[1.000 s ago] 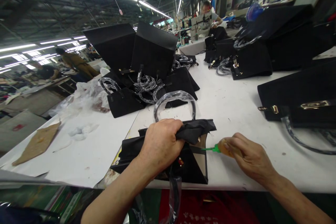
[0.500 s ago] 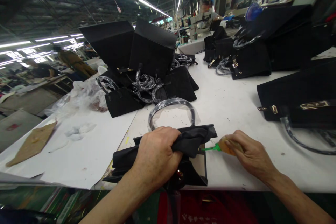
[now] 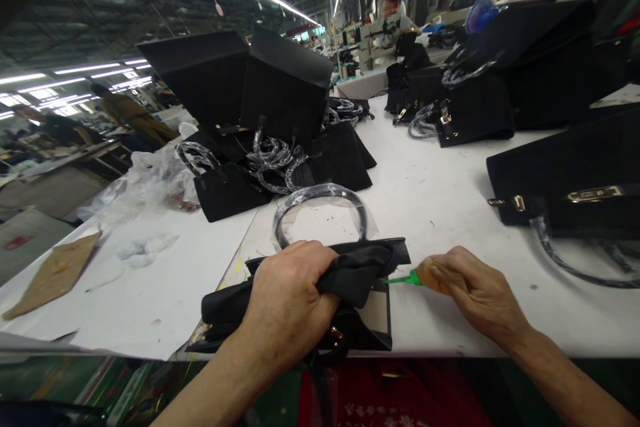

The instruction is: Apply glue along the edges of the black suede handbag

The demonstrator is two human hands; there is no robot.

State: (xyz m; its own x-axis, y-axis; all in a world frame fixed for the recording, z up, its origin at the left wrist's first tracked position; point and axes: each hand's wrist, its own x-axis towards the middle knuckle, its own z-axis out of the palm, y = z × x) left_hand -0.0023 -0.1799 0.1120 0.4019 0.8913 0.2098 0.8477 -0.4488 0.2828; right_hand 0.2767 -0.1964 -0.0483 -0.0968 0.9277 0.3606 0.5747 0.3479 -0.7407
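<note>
Head view, left to right: brown board (image 3: pixel 53 273) flat on the white tabletop (image 3: pixel 415 213), far left; heap of clear plastic (image 3: pixel 133 190) beyond it, small crumpled plastic piece (image 3: pixel 145 250) nearer; then a pile of black handbags (image 3: pixel 285 93), two propped high and blocking much of the room behind, film-wrapped handles tangled at the pile's foot; the worked bag (image 3: pixel 227 303) lies at the near table edge, in front of that pile, a film-wrapped handle (image 3: pixel 320 193) arching up on its far side; the left hand (image 3: pixel 295 300) is clenched round bunched black cloth (image 3: pixel 357 273) on the bag and hides the bag's middle; red cloth (image 3: pixel 410 390) below the edge; the right hand (image 3: pixel 475 287) pinches a small amber bottle (image 3: pixel 433 277) between thumb and fingers, its green nozzle (image 3: pixel 413 277) pointing left at the bag's right end; cannot tell whether the tip touches; further right, a black bag with gold-coloured hardware (image 3: pixel 565 177) lies well apart from that hand; more black bags (image 3: pixel 475 110) are piled beyond, blue object (image 3: pixel 480 15) near their top, too blurred to identify.
</note>
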